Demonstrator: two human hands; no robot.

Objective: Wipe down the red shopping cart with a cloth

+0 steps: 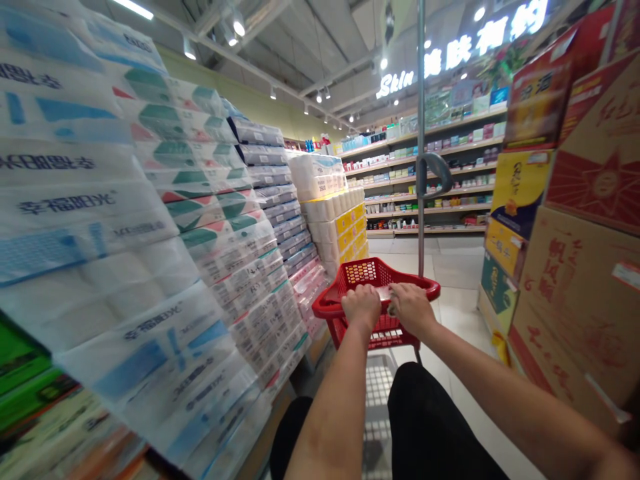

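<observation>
Both my hands rest on the front rim of a red plastic shopping basket (373,293), which sits on a wheeled grey wire cart (379,407). My left hand (361,307) is curled over the rim's near handle. Just beside it, my right hand (406,308) grips the same rim, with its fingers wrapped over the edge. The basket's inside is mostly hidden behind my hands, and nothing shows in its visible part. A metal pole (421,133) rises from the far side of the cart, carrying a dark curved clip (435,172).
Tall stacks of wrapped toilet paper packs (150,220) crowd the left side close to the basket. Printed cardboard cartons (575,300) stand stacked on the right. Store shelves of skincare products (425,173) line the far wall, beyond a pale tiled floor (450,280).
</observation>
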